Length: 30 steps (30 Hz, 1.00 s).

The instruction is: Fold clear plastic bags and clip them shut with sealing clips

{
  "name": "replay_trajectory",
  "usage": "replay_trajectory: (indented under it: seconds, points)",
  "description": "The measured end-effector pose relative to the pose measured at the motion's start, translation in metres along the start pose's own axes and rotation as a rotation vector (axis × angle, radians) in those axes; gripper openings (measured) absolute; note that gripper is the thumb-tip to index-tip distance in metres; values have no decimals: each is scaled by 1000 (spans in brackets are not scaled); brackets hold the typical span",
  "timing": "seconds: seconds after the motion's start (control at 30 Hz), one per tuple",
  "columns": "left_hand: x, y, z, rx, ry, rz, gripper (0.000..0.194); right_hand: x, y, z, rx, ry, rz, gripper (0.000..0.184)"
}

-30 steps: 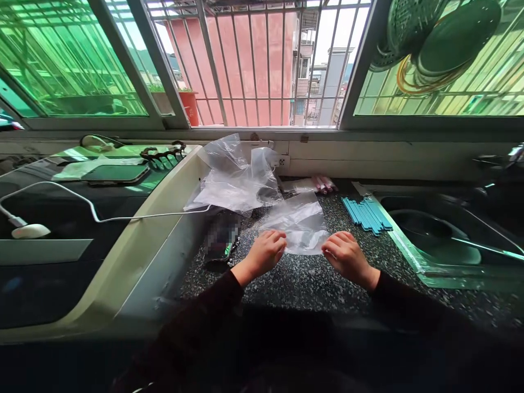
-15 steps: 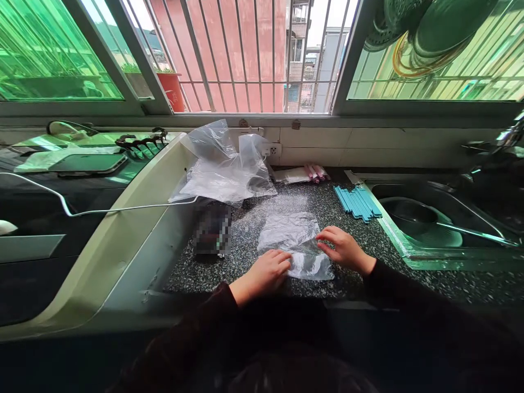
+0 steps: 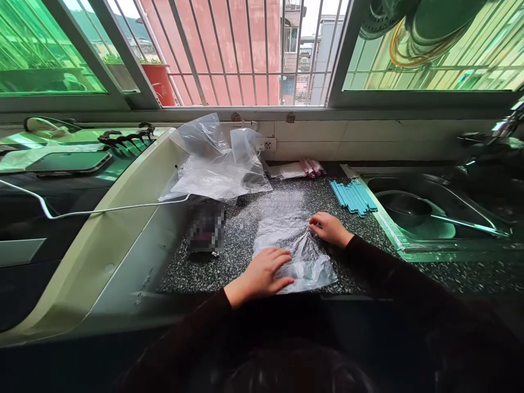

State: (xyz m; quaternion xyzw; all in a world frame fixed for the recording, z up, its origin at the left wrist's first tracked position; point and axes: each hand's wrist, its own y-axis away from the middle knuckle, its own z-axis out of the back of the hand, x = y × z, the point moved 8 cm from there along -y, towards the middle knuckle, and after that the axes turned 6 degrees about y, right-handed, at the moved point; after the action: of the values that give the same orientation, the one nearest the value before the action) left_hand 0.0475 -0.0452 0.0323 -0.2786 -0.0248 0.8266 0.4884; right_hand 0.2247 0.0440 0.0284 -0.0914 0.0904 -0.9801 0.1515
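Note:
A small clear plastic bag [image 3: 301, 256] lies flat on the speckled dark countertop [image 3: 368, 245] in front of me. My left hand [image 3: 262, 273] rests on the bag's near left part, fingers stretched out flat and pressing it down. My right hand [image 3: 327, 228] sits at the bag's far right corner, fingers curled and pinching the plastic there. Both arms wear dark sleeves.
A heap of crumpled clear bags [image 3: 216, 166] lies at the back left. A blurred dark object [image 3: 207, 229] sits left of the bag. Blue sticks [image 3: 352, 195] and pink ones [image 3: 311, 166] lie behind. A steel sink [image 3: 429, 213] is right; a phone [image 3: 67, 162] and white cable [image 3: 102, 210] left.
The bag came down from being held up by both hands to lying flat on the counter. My left hand flattened onto it; my right hand slid to its far right corner.

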Motion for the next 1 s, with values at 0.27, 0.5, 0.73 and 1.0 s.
replay_trajectory:
  seconds: [0.27, 0.5, 0.73, 1.0]
  points:
    - [12, -4, -33, 171, -117, 44, 54, -21, -44, -7, 11, 47, -122, 21]
    - [-12, -21, -31, 187, -50, 34, 55, -22, -53, -16, 26, 58, -109, 20]
    - [-68, -25, -69, 393, 226, -233, 60, -22, -53, -20, 8, 74, -117, 19]
    - [-92, -22, -68, 399, 454, -229, 57, -21, -55, -22, 0, 87, -122, 15]
